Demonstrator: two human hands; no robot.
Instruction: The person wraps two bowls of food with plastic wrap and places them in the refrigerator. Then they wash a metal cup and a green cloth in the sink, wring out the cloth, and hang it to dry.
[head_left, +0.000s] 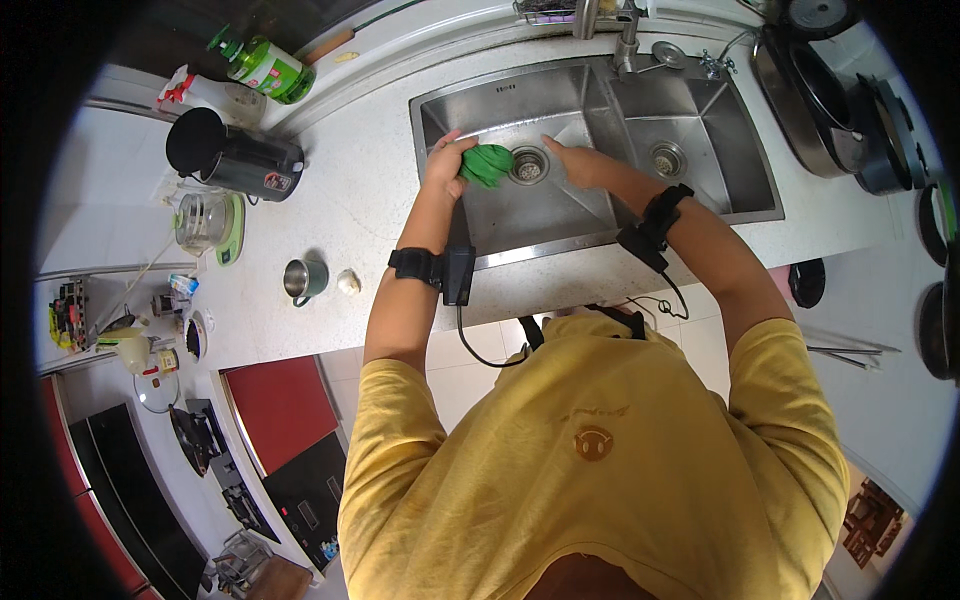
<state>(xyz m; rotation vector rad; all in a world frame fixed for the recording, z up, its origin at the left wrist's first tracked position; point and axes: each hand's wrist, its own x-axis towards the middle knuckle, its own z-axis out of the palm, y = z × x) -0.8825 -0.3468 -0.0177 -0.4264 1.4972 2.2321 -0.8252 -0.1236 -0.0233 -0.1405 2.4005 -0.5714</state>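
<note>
My left hand (444, 163) is closed around a bunched green cloth (487, 165) over the left basin of a stainless steel double sink (517, 234). The cloth hangs just left of the round drain strainer (529, 165). On the strainer's other side, my right hand (579, 163) reaches into the same basin with its index finger stretched out. I see nothing in that hand, though its underside is hidden. A steel faucet (627, 54) rises behind the divider between the basins.
Left on the counter are an enamel-look mug (306, 279), a garlic bulb (348, 282), an electric kettle (251, 161) and a glass jar (204, 223) on a green scale. A green pump bottle (271, 71) and spray bottle (217, 97) stand behind. Pans (814, 97) line the right side.
</note>
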